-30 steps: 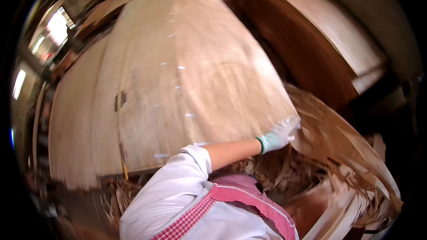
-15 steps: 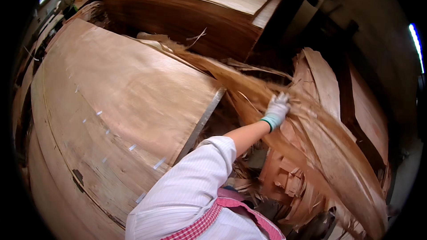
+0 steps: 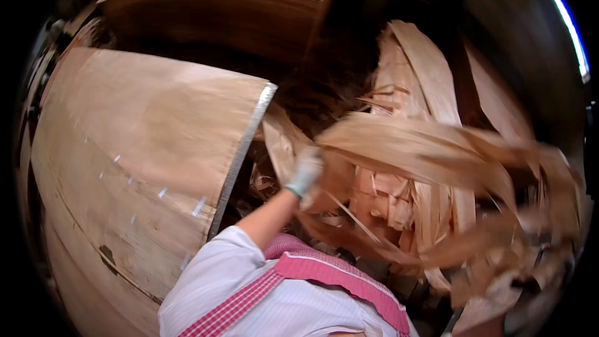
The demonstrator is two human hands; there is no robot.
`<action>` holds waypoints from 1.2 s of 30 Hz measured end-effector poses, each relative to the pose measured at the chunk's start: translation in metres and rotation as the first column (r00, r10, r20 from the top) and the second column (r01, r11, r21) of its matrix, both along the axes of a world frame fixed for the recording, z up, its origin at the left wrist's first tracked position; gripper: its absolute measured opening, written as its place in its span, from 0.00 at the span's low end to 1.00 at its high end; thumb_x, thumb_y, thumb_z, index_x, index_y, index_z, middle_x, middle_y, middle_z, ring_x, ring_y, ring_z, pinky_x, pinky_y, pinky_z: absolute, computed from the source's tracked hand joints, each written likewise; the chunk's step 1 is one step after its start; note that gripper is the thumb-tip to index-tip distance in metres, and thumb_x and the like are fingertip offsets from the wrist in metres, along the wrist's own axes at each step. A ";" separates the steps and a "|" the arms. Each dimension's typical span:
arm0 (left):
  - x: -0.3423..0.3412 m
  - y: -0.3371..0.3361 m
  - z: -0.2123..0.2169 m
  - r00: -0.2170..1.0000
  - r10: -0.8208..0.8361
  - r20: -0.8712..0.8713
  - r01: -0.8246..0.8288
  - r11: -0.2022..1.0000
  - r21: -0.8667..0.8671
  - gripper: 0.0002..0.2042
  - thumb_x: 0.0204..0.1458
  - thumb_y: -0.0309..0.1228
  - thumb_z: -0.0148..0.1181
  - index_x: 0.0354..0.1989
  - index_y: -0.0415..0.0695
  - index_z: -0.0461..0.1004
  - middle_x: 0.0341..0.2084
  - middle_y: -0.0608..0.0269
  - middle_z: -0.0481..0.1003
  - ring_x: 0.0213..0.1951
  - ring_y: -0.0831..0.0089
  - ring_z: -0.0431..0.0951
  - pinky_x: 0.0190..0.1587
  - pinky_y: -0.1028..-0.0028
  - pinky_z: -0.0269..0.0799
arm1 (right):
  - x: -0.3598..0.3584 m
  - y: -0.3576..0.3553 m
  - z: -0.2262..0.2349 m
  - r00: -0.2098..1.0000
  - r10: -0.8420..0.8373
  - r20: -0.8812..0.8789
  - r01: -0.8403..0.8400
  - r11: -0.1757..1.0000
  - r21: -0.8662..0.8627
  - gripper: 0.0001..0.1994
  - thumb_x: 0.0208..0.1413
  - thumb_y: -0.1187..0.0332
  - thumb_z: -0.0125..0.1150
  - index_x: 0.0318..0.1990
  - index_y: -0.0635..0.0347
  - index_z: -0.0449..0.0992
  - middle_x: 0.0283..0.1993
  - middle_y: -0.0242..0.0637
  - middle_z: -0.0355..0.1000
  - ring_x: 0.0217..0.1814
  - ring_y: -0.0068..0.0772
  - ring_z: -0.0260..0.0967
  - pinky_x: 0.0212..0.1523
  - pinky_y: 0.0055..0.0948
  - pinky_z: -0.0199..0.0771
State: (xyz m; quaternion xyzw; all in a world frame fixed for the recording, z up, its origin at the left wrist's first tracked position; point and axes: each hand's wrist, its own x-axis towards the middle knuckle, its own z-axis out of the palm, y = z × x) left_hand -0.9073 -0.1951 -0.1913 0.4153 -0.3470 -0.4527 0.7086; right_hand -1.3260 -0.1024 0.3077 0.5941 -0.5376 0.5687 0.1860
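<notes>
My left hand [image 3: 306, 171], in a white knit glove with a green cuff, is at the middle of the view, blurred by motion. Its fingers look closed on a thin brown wood veneer strip [image 3: 279, 137]. Beside it, a long, wide veneer sheet [image 3: 405, 143] arches to the right, its far end smeared. Low at the right edge, my right hand [image 3: 527, 306] is a blur among loose veneer pieces; its fingers cannot be made out.
At left lies a broad veneer stack [image 3: 156, 131] with a metal-edged side [image 3: 243, 150] and small white tape pieces. Another tall stack [image 3: 212, 19] stands behind. Crumpled veneer scraps [image 3: 390, 203] heap up at right, beside a further stack [image 3: 496, 93].
My left hand has come back leftward and nearer to me. The long veneer has left the gap behind the left stack and swung right. The view has turned right; my right hand now shows.
</notes>
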 end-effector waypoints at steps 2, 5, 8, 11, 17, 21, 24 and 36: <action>0.053 0.020 0.002 0.995 0.096 0.017 -0.086 0.785 0.613 0.10 0.54 0.24 0.49 0.44 0.37 0.71 0.32 0.57 0.74 0.34 0.68 0.73 0.37 0.70 0.73 | 0.042 -0.014 -0.020 0.976 0.220 0.003 -0.208 0.919 0.336 0.06 0.56 0.72 0.55 0.37 0.64 0.77 0.31 0.38 0.73 0.29 0.30 0.70 0.30 0.29 0.73; 0.111 0.126 -0.023 0.957 -0.014 0.291 -0.184 0.746 0.641 0.20 0.54 0.25 0.52 0.56 0.32 0.65 0.47 0.51 0.73 0.49 0.67 0.72 0.51 0.70 0.67 | 0.172 -0.079 -0.079 0.619 0.732 0.285 -0.568 0.168 0.806 0.10 0.54 0.72 0.54 0.43 0.67 0.74 0.38 0.36 0.73 0.32 0.25 0.70 0.32 0.23 0.72; 0.093 0.173 -0.024 0.859 -0.220 0.462 -0.127 0.783 0.609 0.18 0.54 0.26 0.54 0.53 0.31 0.68 0.46 0.51 0.74 0.48 0.65 0.73 0.53 0.71 0.67 | 0.199 -0.091 -0.191 0.363 0.853 0.375 -0.547 -0.131 0.827 0.16 0.51 0.74 0.55 0.49 0.56 0.74 0.43 0.48 0.72 0.41 0.42 0.72 0.42 0.33 0.74; 0.084 0.224 0.034 0.927 -0.133 0.351 -0.127 0.769 0.627 0.13 0.57 0.26 0.52 0.48 0.34 0.72 0.38 0.61 0.75 0.39 0.74 0.73 0.43 0.75 0.70 | 0.193 -0.081 -0.251 0.242 0.906 0.348 -0.370 -0.245 0.896 0.23 0.51 0.73 0.55 0.57 0.49 0.68 0.56 0.48 0.65 0.53 0.47 0.67 0.53 0.36 0.68; 0.085 0.308 0.034 0.923 0.077 0.378 -0.312 0.725 0.614 0.12 0.61 0.29 0.49 0.48 0.37 0.71 0.36 0.68 0.72 0.34 0.82 0.70 0.37 0.81 0.68 | 0.121 -0.109 -0.233 0.603 0.392 0.695 -0.764 0.031 0.645 0.21 0.54 0.79 0.44 0.56 0.54 0.70 0.43 0.34 0.73 0.24 0.21 0.67 0.27 0.21 0.72; 0.058 0.298 0.031 0.919 0.097 0.381 -0.332 0.713 0.618 0.13 0.62 0.32 0.49 0.48 0.36 0.71 0.38 0.65 0.73 0.38 0.79 0.71 0.41 0.78 0.69 | -0.038 -0.157 -0.266 0.923 0.171 0.344 -0.369 0.647 0.668 0.08 0.57 0.71 0.56 0.42 0.61 0.78 0.34 0.33 0.75 0.34 0.23 0.69 0.36 0.23 0.70; 0.019 0.265 0.053 0.925 0.019 0.378 -0.248 0.786 0.567 0.13 0.62 0.32 0.49 0.48 0.35 0.71 0.39 0.64 0.73 0.39 0.77 0.72 0.43 0.78 0.69 | -0.148 -0.143 -0.302 0.984 -0.142 -0.109 0.175 0.638 0.750 0.18 0.50 0.61 0.64 0.47 0.58 0.75 0.48 0.47 0.71 0.46 0.46 0.72 0.47 0.39 0.73; -0.049 0.224 0.077 0.909 -0.064 0.412 -0.191 0.815 0.548 0.12 0.61 0.29 0.49 0.47 0.36 0.72 0.37 0.64 0.74 0.37 0.78 0.72 0.41 0.79 0.69 | -0.250 -0.169 -0.280 0.837 -0.112 -0.536 0.487 0.600 0.635 0.11 0.55 0.61 0.56 0.43 0.52 0.73 0.37 0.47 0.75 0.40 0.53 0.72 0.41 0.49 0.72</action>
